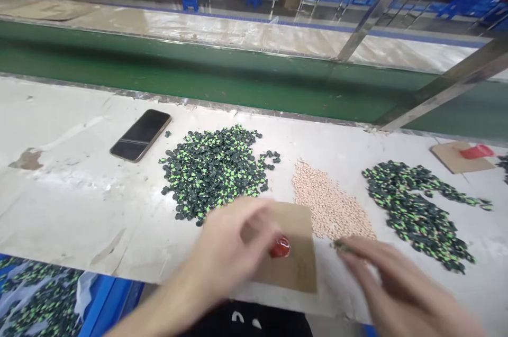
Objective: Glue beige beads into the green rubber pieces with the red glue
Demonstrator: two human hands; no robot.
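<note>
My left hand (234, 247) hovers blurred over a brown cardboard piece (297, 263) at the table's near edge, its fingertips at a small red object (280, 247) lying on the cardboard. My right hand (384, 284) is at the lower right, fingers pinched on a small dark part (340, 245) beside the cardboard. Behind the left hand lies a pile of black-and-green small parts (216, 167). A heap of pale pinkish pellets (329, 202) sits behind the cardboard, and a second black-and-green pile (420, 210) lies to the right.
A dark phone (140, 135) lies screen-up at the left of the white table (59, 194). A green conveyor belt (238, 80) runs behind. Another cardboard with a red item (476, 152) is far right. A blue bin (43, 294) of parts sits lower left.
</note>
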